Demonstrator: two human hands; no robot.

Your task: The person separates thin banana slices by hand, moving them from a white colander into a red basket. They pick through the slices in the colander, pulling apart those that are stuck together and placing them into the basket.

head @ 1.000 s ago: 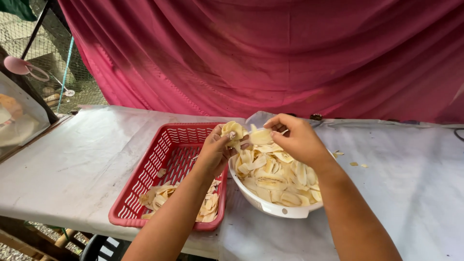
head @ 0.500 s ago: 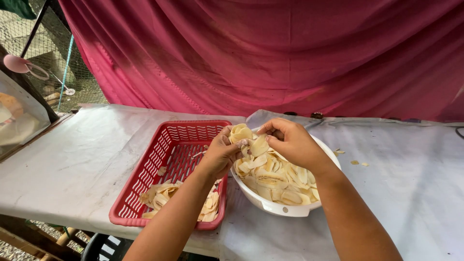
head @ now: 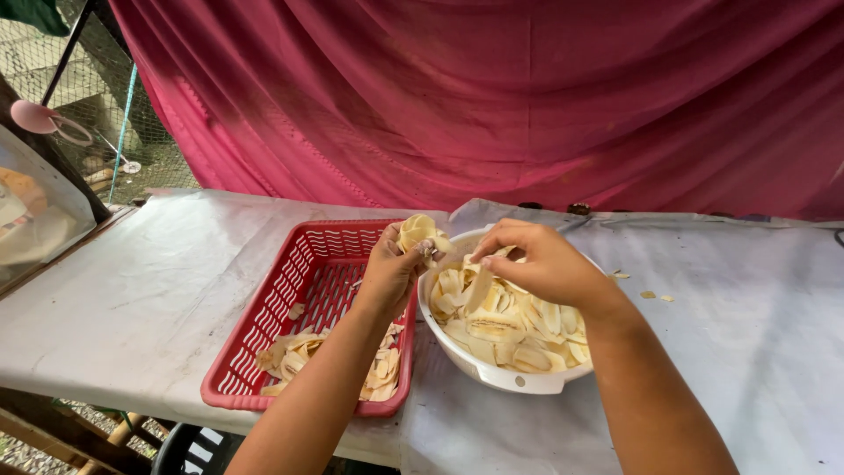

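Over white bowl, hands pinching thin, perhaps pliant slices

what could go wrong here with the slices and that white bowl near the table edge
The round white plastic bowl sits close to the table's front edge, heaped with pale banana slices; a push from the right hand might tip it off. The left hand holds a stack of slices between bowl and red slotted plastic basket, so some could drop onto the white table cover.

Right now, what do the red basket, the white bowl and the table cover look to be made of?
Basket: moulded plastic, slightly glossy, judging by its slotted lattice walls. Bowl: probably plastic, smooth and matte white with a thick rolled rim. Cover: thin whitish sheeting, likely plastic or coated cloth, creased and stained.
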